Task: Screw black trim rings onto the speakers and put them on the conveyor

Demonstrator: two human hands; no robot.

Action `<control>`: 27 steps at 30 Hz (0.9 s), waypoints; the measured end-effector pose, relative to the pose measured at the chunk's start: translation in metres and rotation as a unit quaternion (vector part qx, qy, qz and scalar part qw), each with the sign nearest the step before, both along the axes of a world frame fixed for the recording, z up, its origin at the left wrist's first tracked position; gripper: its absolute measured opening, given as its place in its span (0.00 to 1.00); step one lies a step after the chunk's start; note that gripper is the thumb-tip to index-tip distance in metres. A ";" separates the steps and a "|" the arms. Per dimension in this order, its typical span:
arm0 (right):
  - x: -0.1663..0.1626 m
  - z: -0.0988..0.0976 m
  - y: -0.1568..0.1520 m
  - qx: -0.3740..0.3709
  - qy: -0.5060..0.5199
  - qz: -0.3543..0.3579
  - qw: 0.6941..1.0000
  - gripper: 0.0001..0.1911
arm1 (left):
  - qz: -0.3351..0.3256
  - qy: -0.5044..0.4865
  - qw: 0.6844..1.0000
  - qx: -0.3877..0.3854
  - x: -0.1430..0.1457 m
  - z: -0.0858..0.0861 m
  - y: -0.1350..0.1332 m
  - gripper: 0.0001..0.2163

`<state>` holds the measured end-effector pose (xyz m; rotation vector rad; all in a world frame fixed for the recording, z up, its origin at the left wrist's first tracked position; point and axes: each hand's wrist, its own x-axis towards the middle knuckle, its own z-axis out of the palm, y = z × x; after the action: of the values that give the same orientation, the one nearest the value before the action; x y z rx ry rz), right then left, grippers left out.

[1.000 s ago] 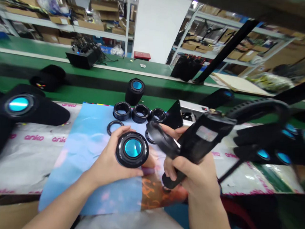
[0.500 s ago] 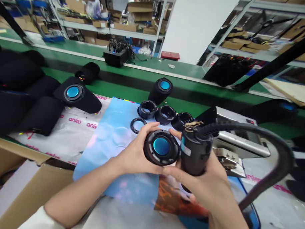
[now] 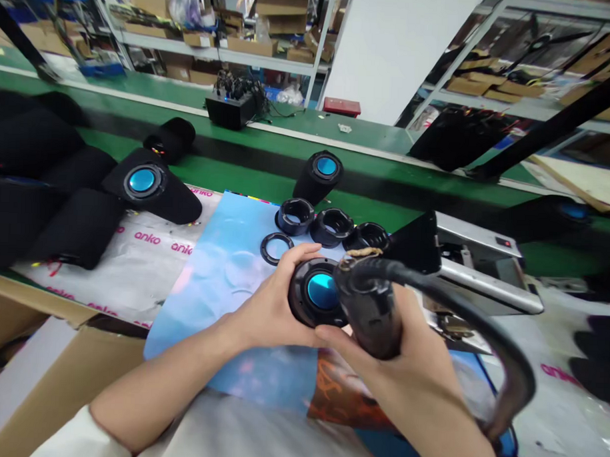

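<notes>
My left hand [image 3: 267, 307] is wrapped round the side of a black round speaker [image 3: 302, 312], whose shiny blue disc faces up at me. Closed round a black corded electric screwdriver [image 3: 369, 311], my right hand [image 3: 405, 352] sits against the speaker's right side, its thumb reaching to the lower rim. The screwdriver's body hides the right part of the speaker, and its tip is out of sight. A thick black cable [image 3: 462, 307] loops from its top down to the right. Just beyond the hands lie a flat black ring [image 3: 277, 248] and several deeper black rings [image 3: 334, 227].
Printed blue sheet [image 3: 192, 318] covers the work surface. Black fabric-covered speakers [image 3: 156, 190] pile up on the left, and another speaker [image 3: 319, 176] stands at the back. A silver metal machine [image 3: 488, 268] is at right. An open cardboard box [image 3: 105, 355] is at lower left.
The electric screwdriver has shifted left and tilted, now covering part of the speaker's blue disc, and its cable swung left with it. My left hand keeps its hold on the speaker.
</notes>
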<state>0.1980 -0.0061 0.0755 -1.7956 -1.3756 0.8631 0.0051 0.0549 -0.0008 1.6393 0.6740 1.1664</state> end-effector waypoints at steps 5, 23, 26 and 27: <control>-0.011 0.013 -0.007 -0.046 0.053 -0.022 0.997 0.42 | -0.022 0.000 1.000 -0.001 -0.004 0.003 0.000 0.55; 0.013 0.020 0.025 -0.045 0.002 0.156 0.987 0.31 | 0.088 0.061 0.990 0.096 -0.008 -0.009 -0.002 0.58; -0.007 0.003 0.003 0.005 -0.006 0.101 0.995 0.31 | 0.103 0.064 0.989 0.083 -0.002 -0.017 -0.005 0.55; -0.014 -0.002 -0.002 0.027 -0.014 0.077 0.997 0.30 | 0.103 0.069 0.990 0.066 -0.001 -0.019 -0.006 0.55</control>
<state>0.1843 -0.0082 0.0738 -1.6850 -1.5569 0.8742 0.0040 0.0487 -0.0197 1.8064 0.8876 1.2751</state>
